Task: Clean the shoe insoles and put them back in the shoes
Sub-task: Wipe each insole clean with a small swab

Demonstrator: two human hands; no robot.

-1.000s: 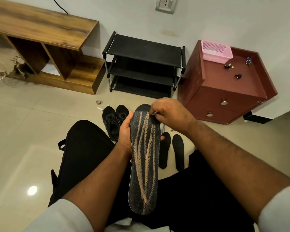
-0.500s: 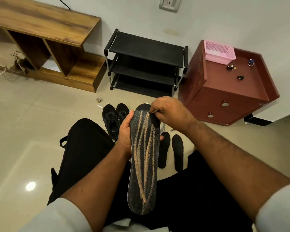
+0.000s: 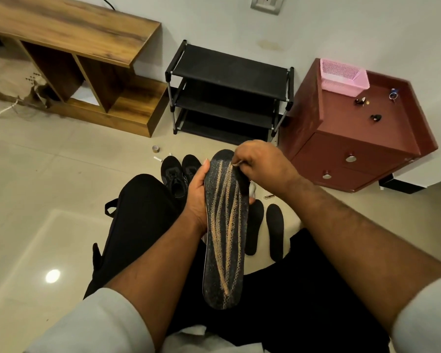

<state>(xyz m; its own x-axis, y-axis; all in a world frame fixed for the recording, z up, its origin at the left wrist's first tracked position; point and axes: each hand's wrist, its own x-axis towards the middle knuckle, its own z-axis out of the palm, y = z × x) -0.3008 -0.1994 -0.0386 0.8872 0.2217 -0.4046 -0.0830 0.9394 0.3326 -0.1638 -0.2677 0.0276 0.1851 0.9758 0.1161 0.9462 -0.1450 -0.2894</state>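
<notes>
A dark insole [image 3: 224, 238] with tan streaks across its mesh face stands lengthwise over my lap. My left hand [image 3: 197, 197] grips its left edge near the toe end. My right hand [image 3: 259, 161] is closed at the top of the insole, pinching something small and pale against it; what it is I cannot make out. Two plain black insoles [image 3: 275, 230] lie on the floor just right of the held one. A pair of black shoes [image 3: 178, 171] stands on the floor beyond my left knee.
A black shoe rack [image 3: 229, 93] stands against the wall, with a wooden shelf unit [image 3: 69, 54] to its left and a maroon cabinet [image 3: 354, 128] carrying a pink basket [image 3: 341, 77] to its right. Small bits, including a tape roll [image 3: 155, 149], lie on the floor tiles.
My right hand has shifted only slightly at the toe end of the insole. The view has tilted a little; the insole stays in my left hand.
</notes>
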